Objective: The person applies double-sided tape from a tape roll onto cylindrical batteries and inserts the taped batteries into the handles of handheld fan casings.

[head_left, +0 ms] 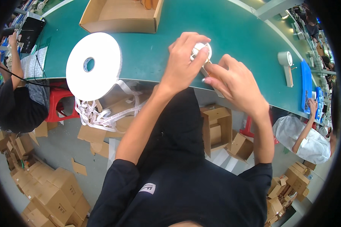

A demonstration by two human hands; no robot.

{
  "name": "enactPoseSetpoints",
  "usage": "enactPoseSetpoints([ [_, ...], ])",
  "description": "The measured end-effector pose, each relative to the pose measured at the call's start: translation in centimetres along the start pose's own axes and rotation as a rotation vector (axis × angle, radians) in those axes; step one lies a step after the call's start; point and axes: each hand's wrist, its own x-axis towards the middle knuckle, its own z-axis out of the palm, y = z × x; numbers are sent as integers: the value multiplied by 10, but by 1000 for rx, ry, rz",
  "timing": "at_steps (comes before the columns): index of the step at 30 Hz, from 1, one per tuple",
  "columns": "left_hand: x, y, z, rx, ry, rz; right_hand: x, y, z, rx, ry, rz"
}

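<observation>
A white round-headed part with a handle (197,50) is held between my hands over the front edge of the green table. My left hand (178,64) is closed around its round head, with the thumb lying across the front. The fingers of my right hand (236,81) pinch together just below the head, beside the handle. What the right fingertips grip is too small to make out. A similar white part (285,58), with a round head and a handle, lies on the table to the right.
Left of my hands lies a large white roll of tape (110,56), its loose strip (102,117) hanging in a tangle. An open cardboard box (121,26) stands behind it. A blue tray (306,85) is at the right. People sit on both sides; cartons (60,189) cover the floor.
</observation>
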Motion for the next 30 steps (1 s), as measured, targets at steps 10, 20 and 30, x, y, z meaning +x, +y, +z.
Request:
enactPoseSetpoints([
  [10, 1, 1, 0, 21, -3, -14, 28, 15, -34, 63, -606, 83],
  [20, 1, 6, 3, 69, -49, 1, -19, 5, -21, 184, -221, 54],
  [30, 1, 2, 2, 104, -46, 45, -53, -3, 8, 342, 281, 87],
])
